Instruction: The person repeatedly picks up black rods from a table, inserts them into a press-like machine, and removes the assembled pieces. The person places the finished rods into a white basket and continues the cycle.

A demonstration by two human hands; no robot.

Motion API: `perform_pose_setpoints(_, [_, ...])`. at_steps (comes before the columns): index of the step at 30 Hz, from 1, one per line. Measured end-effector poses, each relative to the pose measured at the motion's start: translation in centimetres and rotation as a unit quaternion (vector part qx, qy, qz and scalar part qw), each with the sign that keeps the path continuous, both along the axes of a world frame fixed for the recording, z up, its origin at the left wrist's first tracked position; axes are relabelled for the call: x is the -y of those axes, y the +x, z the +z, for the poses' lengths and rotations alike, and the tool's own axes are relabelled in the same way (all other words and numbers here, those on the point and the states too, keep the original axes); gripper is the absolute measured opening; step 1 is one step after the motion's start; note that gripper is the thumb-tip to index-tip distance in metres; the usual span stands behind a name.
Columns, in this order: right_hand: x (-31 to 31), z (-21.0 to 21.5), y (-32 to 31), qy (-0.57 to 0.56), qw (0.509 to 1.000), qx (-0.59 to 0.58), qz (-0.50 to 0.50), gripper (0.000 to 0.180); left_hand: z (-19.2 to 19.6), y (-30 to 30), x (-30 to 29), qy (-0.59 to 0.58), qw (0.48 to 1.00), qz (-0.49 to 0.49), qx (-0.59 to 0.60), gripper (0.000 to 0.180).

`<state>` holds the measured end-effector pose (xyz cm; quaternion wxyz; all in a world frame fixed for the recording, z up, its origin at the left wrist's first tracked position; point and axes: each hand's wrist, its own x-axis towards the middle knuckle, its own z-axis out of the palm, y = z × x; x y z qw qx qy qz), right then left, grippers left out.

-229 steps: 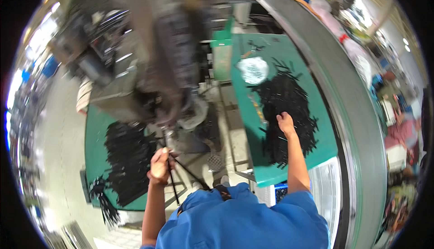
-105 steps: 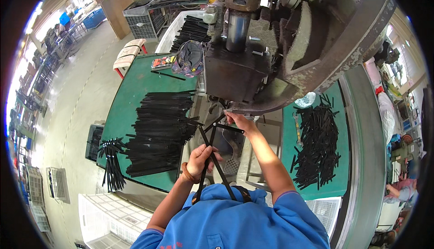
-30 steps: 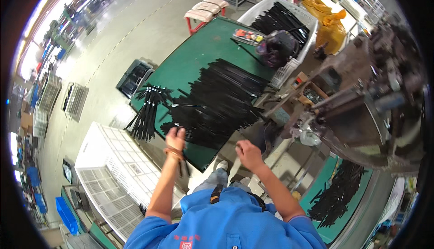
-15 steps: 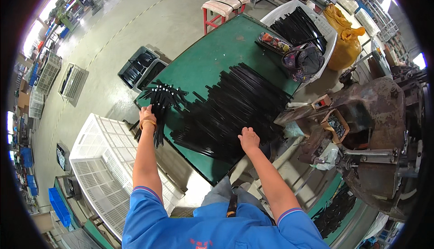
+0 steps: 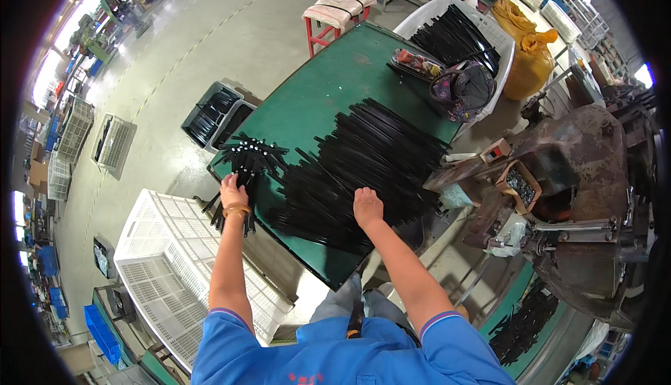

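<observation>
A wide heap of long, thin black strips [image 5: 349, 168] lies slantwise across a green-topped table [image 5: 300, 98]. At the table's left edge is a smaller, criss-crossed bundle of black strips [image 5: 255, 155] with pale tips at its far end. My left hand [image 5: 233, 193], a band round its wrist, is closed about the near part of this bundle; some strips stick out below it past the table edge. Over the near part of the large heap, my right hand [image 5: 368, 207] is curled with its knuckles up. Whatever is under its fingers is hidden.
A white perforated crate [image 5: 168, 266] stands left of my left arm. A rusty machine [image 5: 559, 182] holding an open box of small parts [image 5: 518, 186] is close on the right. Beyond the table are a bag [image 5: 461, 91], a white basket of strips [image 5: 503, 39] and a padded red stool [image 5: 339, 9].
My right hand has moved left and slightly farther away over the heap. My left hand has shifted a little right and nearer, along the small bundle. The whole view has shifted slightly.
</observation>
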<state>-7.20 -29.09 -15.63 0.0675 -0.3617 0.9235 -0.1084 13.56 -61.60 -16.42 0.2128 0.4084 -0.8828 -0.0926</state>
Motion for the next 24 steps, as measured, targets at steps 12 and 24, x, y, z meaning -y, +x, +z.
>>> perform_pose_setpoints(12, [-3.9,1.4,-4.0,-0.084,0.972,0.218,-0.037,0.015,-1.8,-6.1,-23.5,0.458,0.836,-0.085,-0.289,0.031])
perform_pose_setpoints(24, [-23.6,12.1,8.6,-0.395,0.801,0.427,-0.139,0.018,12.7,-12.0,-40.6,0.879,0.372,-0.158,-0.254,0.027])
